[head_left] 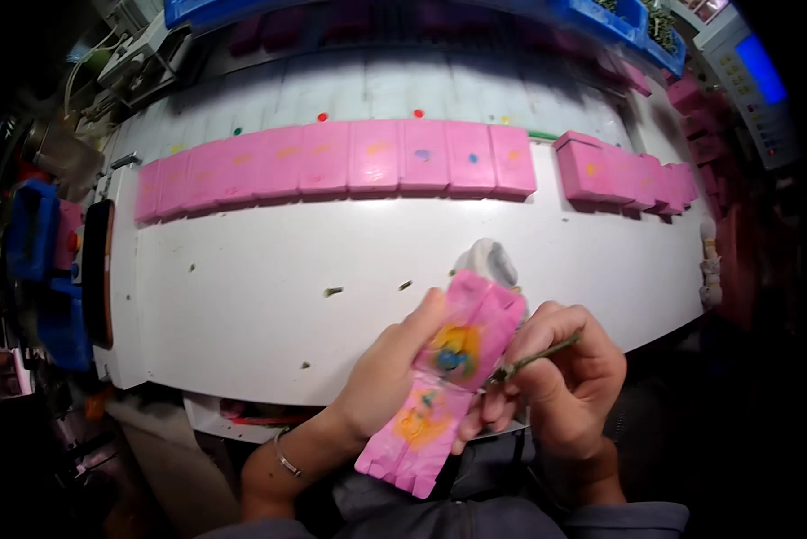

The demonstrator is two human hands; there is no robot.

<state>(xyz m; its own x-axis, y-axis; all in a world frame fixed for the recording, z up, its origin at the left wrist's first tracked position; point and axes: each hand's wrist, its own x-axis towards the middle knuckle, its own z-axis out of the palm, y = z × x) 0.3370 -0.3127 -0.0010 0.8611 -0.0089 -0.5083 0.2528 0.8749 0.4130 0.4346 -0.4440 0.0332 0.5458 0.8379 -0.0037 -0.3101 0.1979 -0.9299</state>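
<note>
My left hand [387,364] grips a pink two-part mould [480,310] by its left side, thumb along the edge. The mould lies folded open, one half up and the other hanging toward me, with yellow and blue-green stains in its hollows. In my right hand [578,364] a thin dark green stick [545,350] is pinched between thumb and fingers. Its lower end is close to the mould's right edge, near the fold; whether it touches cannot be told. A white-and-grey round object [493,259] stands on the table just beyond the mould, partly hidden by it.
A long row of pink blocks [322,157] crosses the white table [242,296], with a shorter row [614,175] at right. Small green bits [333,291] lie scattered. Blue bins [33,229] stand left, more [619,27] at back right, beside a device with a blue screen [761,72].
</note>
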